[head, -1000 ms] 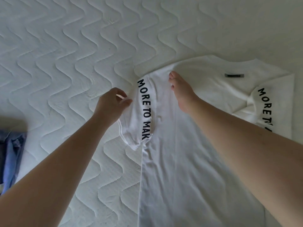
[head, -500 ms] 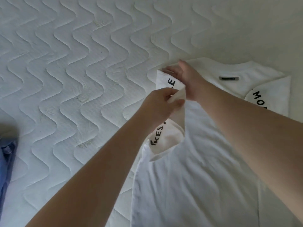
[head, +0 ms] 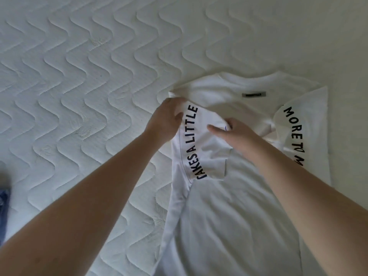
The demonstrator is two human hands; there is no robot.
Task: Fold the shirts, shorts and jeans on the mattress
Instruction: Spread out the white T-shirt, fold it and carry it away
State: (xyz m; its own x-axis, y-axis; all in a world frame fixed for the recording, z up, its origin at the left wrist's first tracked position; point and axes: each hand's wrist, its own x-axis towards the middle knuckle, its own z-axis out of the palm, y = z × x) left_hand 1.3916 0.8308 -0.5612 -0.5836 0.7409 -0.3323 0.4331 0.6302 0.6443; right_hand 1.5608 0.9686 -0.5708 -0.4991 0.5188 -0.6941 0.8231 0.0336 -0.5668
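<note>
White shirt (head: 229, 216) flat on mattress (head: 79, 96), at 4 o'clock. L hand (head: 165, 121), fingers curled, grips folded sleeve (head: 201, 144) at shoulder; R hand (head: 237, 134), fingers nearly straight, presses sleeve w/ thumb out.

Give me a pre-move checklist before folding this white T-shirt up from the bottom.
1. Left sleeve folded in over the T-shirt body: ok.
2. Right sleeve folded in: ok.
3. Left hand off the cloth: not ok, it rests at the shoulder fold.
4. Right hand off the cloth: not ok, it presses the left sleeve.
5. Body smooth: not ok, some wrinkles.
6. Hem lying flat: cannot tell, out of view.
</note>
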